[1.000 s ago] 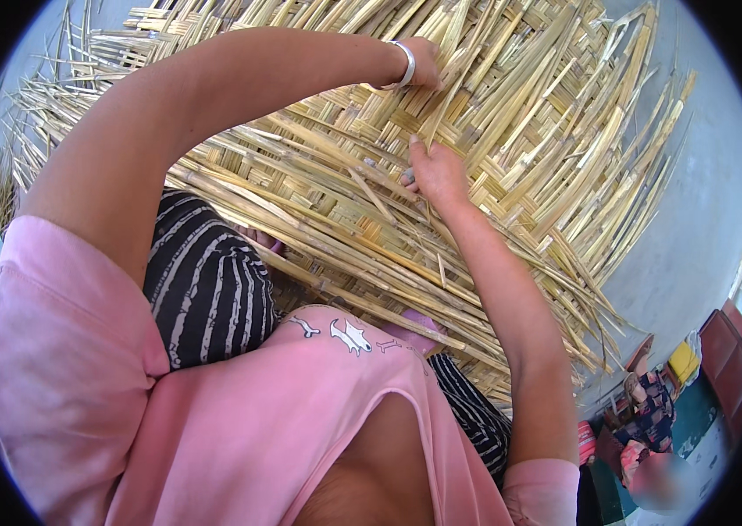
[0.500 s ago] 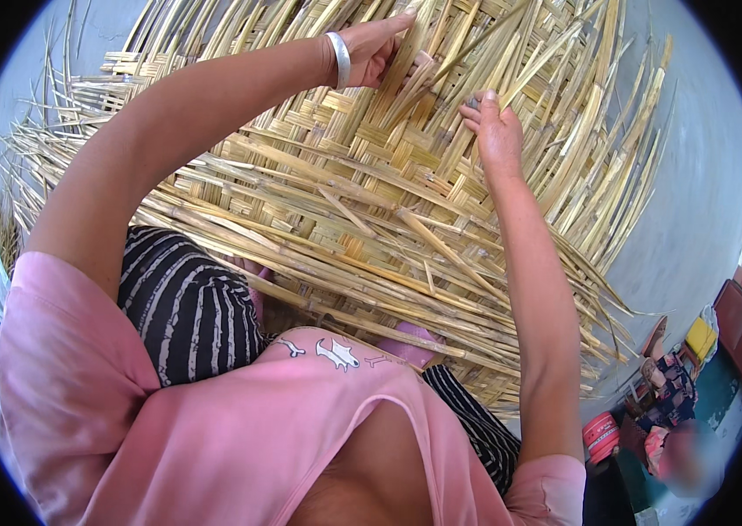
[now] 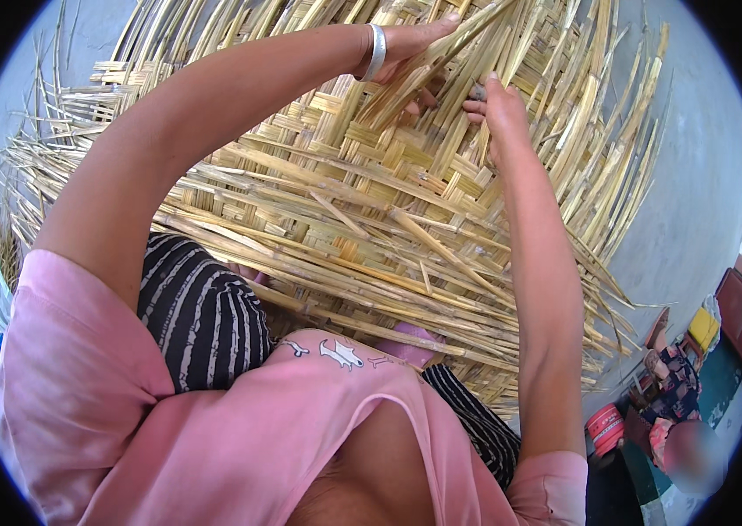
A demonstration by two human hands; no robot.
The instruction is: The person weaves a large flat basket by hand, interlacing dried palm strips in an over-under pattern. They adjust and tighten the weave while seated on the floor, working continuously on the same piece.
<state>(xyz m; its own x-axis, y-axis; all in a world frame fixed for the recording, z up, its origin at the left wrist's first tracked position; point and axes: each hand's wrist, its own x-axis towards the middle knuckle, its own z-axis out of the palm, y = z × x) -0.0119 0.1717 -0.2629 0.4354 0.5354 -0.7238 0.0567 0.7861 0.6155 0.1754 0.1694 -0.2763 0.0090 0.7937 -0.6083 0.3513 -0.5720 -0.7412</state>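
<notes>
A large mat of split bamboo strips (image 3: 371, 149), partly woven, spreads before me with long loose ends along its sides. At its far middle, my left hand (image 3: 410, 54) is closed round a bundle of bamboo strips (image 3: 424, 74) raised at a slant above the weave. Its thumb lies along the top and some fingertips show beneath the bundle. Just to the right, my right hand (image 3: 500, 107) has its fingers curled at a bamboo strip, in a pinch. Something small and grey shows at those fingers; I cannot make out what it is.
Loose strip ends (image 3: 353, 272) cross the near side, over my lap. Grey floor (image 3: 695, 175) surrounds the mat. At the right a person (image 3: 676, 373) in dark patterned clothes sits near a red round container (image 3: 604, 430). Assorted items lie at the far left.
My left hand has shifted right with the raised strips, which now slant more to the right. My right hand has moved slightly farther away along the mat.
</notes>
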